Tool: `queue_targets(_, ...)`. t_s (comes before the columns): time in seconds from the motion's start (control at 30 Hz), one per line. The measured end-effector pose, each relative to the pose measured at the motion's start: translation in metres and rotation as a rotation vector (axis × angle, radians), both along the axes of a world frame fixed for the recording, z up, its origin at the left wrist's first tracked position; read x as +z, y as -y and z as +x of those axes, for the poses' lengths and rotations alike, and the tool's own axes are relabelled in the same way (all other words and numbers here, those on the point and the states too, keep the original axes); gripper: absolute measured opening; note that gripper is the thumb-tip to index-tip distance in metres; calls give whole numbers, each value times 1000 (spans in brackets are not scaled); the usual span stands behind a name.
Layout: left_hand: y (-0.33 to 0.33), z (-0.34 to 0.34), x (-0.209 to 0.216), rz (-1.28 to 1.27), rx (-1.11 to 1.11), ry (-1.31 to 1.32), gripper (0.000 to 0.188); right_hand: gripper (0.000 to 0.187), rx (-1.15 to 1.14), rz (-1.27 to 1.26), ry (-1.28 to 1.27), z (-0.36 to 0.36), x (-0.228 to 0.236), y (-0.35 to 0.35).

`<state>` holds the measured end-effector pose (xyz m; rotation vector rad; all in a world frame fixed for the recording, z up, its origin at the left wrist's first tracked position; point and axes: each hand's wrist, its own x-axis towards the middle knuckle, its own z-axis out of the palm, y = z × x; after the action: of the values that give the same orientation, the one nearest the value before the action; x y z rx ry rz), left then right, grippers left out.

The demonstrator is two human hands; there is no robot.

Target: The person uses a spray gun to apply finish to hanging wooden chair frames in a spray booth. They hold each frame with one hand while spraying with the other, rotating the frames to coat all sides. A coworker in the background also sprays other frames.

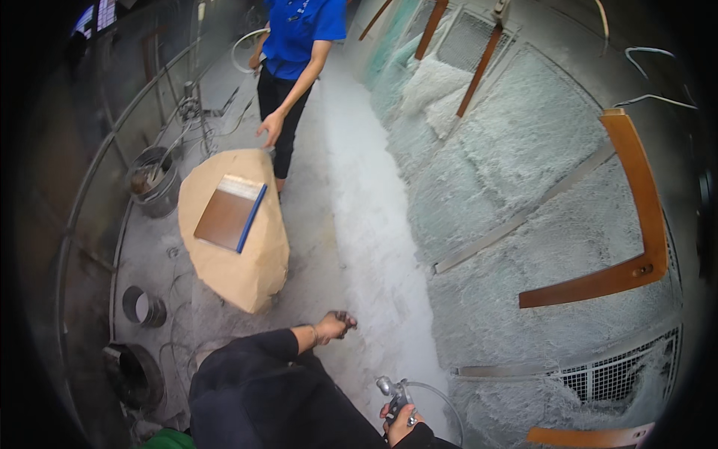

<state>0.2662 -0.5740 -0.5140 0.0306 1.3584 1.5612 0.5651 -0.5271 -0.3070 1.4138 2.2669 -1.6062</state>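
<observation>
Right hand [398,423]: closed around the grip of a spray gun [394,395], low in view, nozzle end up and to the left.
Hose [437,400]: loops from the gun in an arc to the right.
Left hand [334,326]: fingers curled, empty as far as can be told — held over the dusty floor [314,224], well apart from the gun.
Table [233,224]: tan, rounded, just beyond the left hand; carries a brown panel [226,217] with a blue edge.
Co-worker: blue shirt, dark trousers, standing past the table, one hand [271,126] hanging open above its far end.
Buckets [155,179]: one metal pail left of the table (more round tins lower left).
Wall [523,194]: thick white overspray, with curved brown wooden parts [636,224] hung on it — right of the gun.
</observation>
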Motion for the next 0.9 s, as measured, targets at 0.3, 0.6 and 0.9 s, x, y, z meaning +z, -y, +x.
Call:
queue_targets(0.3,-8,-17,25,42,-42,27,14,79,-74,-72,-167,-3,-18,-24)
queue_targets(0.6,12,-22,-8,28,66,61,19,77,29,5,-9,-21,13,-28)
queue_targets(0.9,-3,-11,-10,-69,-134,5,23,37,-414,61,-356,-4,-22,0)
